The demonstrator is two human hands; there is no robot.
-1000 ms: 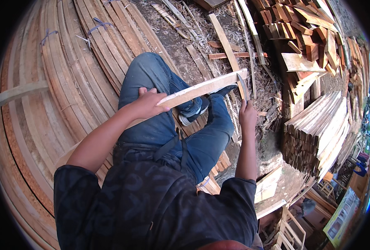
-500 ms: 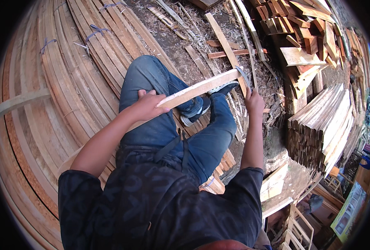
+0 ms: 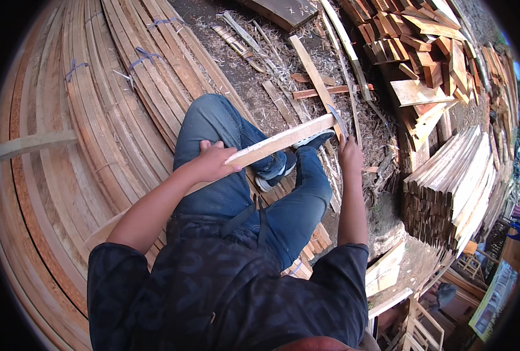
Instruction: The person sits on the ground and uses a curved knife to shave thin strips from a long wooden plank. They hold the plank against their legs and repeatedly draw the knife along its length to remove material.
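Wooden strip (image 3: 289,139); distant poster (image 3: 495,297), unreadable

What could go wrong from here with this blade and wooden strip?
The curved blade might slip off the far end of the wooden strip and perhaps catch the nearby shoe. The wooden strip might also twist, since the left hand grips it well away from the blade.
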